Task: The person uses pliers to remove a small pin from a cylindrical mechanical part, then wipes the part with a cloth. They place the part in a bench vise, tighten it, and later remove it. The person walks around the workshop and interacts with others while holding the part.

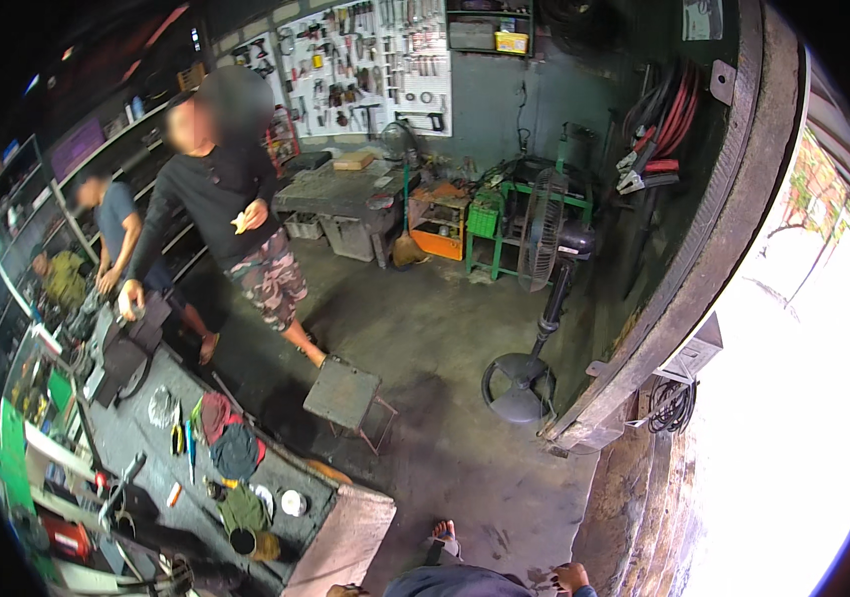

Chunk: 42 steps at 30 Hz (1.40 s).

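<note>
My left hand [347, 590] barely shows at the lower edge, its fingers mostly cut off, near the pale end panel [345, 532] of the workbench. To the right of my dark clothing hangs my right hand [571, 576], its fingers loosely bent and apart, with nothing visible in them. My bare foot [445, 532] is on the floor ahead. On the workbench [171, 383] at left lie yellow-handled pliers [178, 440], a blue tool [191, 443], dark and red cloths [236, 450], a green cloth [243, 509] and a white roll [294, 502].
A small square stool [342, 393] stands beside the bench. One person [211, 189] in black reaches to a vise [126, 353]; another [118, 224] is behind. A pedestal fan [544, 239] stands by the doorway post [714, 239]. Jumper cables [679, 124] hang on the wall.
</note>
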Tool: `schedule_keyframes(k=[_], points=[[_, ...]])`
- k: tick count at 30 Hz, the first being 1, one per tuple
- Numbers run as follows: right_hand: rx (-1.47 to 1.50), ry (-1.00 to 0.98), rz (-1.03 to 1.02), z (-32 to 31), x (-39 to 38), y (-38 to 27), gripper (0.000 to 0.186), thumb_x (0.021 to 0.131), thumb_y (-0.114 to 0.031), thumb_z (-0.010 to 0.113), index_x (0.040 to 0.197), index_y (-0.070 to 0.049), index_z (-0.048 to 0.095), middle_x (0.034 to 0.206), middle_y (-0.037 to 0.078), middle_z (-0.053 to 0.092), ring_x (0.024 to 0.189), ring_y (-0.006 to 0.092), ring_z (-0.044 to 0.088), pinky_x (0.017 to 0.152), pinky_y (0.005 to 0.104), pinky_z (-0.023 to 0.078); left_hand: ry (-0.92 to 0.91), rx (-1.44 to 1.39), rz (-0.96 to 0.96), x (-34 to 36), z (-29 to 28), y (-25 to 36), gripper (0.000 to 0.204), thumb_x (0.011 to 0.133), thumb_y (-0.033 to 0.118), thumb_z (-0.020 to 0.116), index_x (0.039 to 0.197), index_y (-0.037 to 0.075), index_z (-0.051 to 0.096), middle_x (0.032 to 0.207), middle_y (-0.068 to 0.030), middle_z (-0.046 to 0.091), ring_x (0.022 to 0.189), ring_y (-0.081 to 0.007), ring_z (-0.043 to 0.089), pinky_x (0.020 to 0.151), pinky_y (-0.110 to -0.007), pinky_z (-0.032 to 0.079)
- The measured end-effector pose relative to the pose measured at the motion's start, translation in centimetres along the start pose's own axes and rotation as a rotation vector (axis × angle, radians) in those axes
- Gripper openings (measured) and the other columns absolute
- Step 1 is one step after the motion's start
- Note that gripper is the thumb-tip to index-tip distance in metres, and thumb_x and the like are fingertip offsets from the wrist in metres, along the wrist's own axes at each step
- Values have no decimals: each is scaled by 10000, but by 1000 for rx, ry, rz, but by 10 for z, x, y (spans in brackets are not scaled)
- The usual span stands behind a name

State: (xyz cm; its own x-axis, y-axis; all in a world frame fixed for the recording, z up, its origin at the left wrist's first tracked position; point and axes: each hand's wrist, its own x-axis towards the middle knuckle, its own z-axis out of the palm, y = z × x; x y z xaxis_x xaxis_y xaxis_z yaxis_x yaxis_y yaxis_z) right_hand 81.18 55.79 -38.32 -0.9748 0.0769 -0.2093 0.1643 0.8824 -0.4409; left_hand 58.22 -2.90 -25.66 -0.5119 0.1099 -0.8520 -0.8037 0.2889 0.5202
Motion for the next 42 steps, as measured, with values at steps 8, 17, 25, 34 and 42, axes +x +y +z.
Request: schedule_keyframes(k=[8,17,25,34,42], points=[[314,-292,509,-72,75,26,282,945,-200,677,1205,-105,730,963,69,774,813,205,758,683,362,604,-218,234,167,130,78,220,262,939,312,698,971,78,812,788,-80,756,491,-195,603,431,-338,494],[63,27,503,-131,218,71,274,994,-251,546,1077,-101,759,1132,143,760,1056,320,732,877,456,594,-388,615,420,198,293,510,302,900,367,722,953,85,816,794,-80,761,537,-201,631,485,-341,514],[-228,-250,239,-120,251,149,463,1021,-432,521,1228,-70,723,1257,165,734,1103,328,724,940,440,578,-418,724,433,200,378,576,342,866,417,743,937,91,819,799,-81,765,579,-206,656,533,-343,531],[-25,-379,350,-185,271,168,301,975,-256,640,1218,-81,673,1193,160,737,1127,345,724,891,440,598,-305,749,343,225,375,598,390,827,472,766,919,97,823,805,-81,770,625,-212,684,587,-346,551],[-124,-381,125,-201,306,195,275,984,-269,624,1188,-93,676,1167,130,739,1043,337,735,853,454,593,-192,727,309,235,339,602,435,793,522,787,903,103,827,810,-82,774,666,-217,710,635,-348,568]])
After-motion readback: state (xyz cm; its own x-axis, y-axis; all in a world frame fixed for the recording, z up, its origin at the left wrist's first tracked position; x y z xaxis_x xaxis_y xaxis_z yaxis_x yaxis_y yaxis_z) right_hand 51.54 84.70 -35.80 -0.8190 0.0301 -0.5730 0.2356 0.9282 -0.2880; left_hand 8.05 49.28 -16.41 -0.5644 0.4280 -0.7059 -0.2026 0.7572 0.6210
